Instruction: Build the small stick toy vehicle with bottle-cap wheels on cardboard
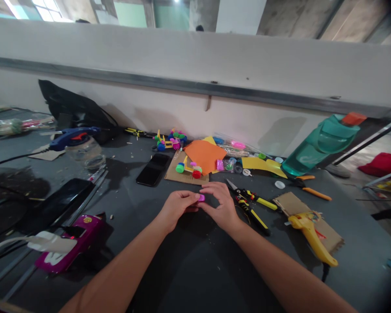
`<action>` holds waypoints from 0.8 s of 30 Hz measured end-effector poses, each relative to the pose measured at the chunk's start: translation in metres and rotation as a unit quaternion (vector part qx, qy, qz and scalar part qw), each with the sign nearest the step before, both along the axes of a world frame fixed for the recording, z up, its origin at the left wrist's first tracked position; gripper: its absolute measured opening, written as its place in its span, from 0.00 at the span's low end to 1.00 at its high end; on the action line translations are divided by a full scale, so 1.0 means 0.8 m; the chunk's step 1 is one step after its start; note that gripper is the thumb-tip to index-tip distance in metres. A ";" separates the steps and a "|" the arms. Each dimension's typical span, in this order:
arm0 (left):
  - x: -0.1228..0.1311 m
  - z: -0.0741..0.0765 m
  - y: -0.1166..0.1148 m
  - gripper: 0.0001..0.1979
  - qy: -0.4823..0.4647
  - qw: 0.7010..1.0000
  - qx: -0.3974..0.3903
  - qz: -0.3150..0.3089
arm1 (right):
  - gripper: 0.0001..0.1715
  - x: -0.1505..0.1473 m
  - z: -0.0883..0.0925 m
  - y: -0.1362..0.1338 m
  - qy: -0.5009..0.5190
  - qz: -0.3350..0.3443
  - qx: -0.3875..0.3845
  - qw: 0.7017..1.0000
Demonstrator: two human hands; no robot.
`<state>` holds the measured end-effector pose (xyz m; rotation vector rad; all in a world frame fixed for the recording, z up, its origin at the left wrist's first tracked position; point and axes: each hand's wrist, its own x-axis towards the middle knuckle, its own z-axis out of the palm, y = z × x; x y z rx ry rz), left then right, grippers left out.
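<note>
My left hand [179, 208] is closed in a pinch on a small, soft-looking purple lump [201, 198], low over the dark table. My right hand [222, 206] is beside it, its thumb close to or touching the lump and its other fingers arched apart above. Just beyond both hands, a small yellow-framed model [188, 166] with green and red round ends stands on a piece of cardboard [173, 174]. Scissors [252, 198] and yellow-and-black pliers [254, 216] lie to the right of my right hand.
Left are a phone [153, 169], a purple power strip [74, 245] and a blue glue gun [73, 137]. Orange sheet [205, 152], yellow sheet [260, 165] and other coloured models [169, 141] lie behind. Right are a teal bottle [319, 145] and yellow glue gun [311, 237] on cardboard.
</note>
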<state>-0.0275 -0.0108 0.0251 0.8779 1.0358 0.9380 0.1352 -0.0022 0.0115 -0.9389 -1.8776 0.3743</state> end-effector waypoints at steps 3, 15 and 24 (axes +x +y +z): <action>0.001 -0.002 0.000 0.12 -0.005 1.000 -0.003 -0.011 | 0.11 0.000 0.000 -0.001 -0.002 0.002 -0.001 1.000; 0.001 -0.001 0.000 0.11 -0.014 1.000 -0.006 -0.011 | 0.11 -0.002 0.004 -0.002 0.011 0.007 -0.005 1.000; 0.001 -0.001 0.000 0.11 -0.025 0.999 -0.013 -0.021 | 0.08 -0.002 0.003 -0.003 0.022 0.003 -0.004 1.000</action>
